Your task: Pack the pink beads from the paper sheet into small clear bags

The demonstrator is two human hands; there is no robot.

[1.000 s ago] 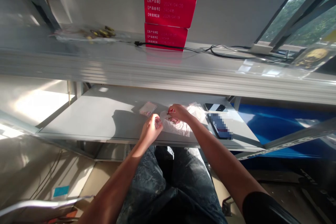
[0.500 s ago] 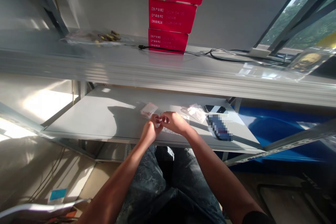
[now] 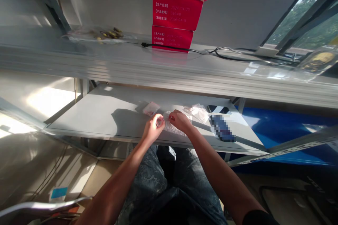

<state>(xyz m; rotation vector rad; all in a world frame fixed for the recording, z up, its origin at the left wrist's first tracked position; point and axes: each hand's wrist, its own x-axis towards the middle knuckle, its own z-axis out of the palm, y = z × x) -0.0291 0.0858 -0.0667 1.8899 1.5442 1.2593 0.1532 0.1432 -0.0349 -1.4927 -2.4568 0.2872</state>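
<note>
My left hand (image 3: 154,126) is curled around what looks like a small clear plastic bag (image 3: 159,122) with a pinkish tint; its contents are too small to tell. To its right, my right hand (image 3: 180,119) is closed in a pinch, and whatever is between the fingertips cannot be made out. Under and beside the right hand a larger clear plastic bag (image 3: 174,129) of whitish pieces lies on the grey shelf board (image 3: 97,112). Just behind the left hand lies a small clear bag with red marking (image 3: 151,108).
More clear plastic bags (image 3: 200,113) lie right of my hands, beside a dark phone (image 3: 219,109) and a pixelated phone-like item (image 3: 223,129). An upper shelf (image 3: 118,66) overhangs behind, bearing stacked red boxes (image 3: 175,12), a black cable (image 3: 203,53) and a bag of yellowish parts (image 3: 111,33).
My hands, together before, have come apart: the right one has moved right over the larger bag. The left hand stays nearly in place, with the clear item in it now showing.
</note>
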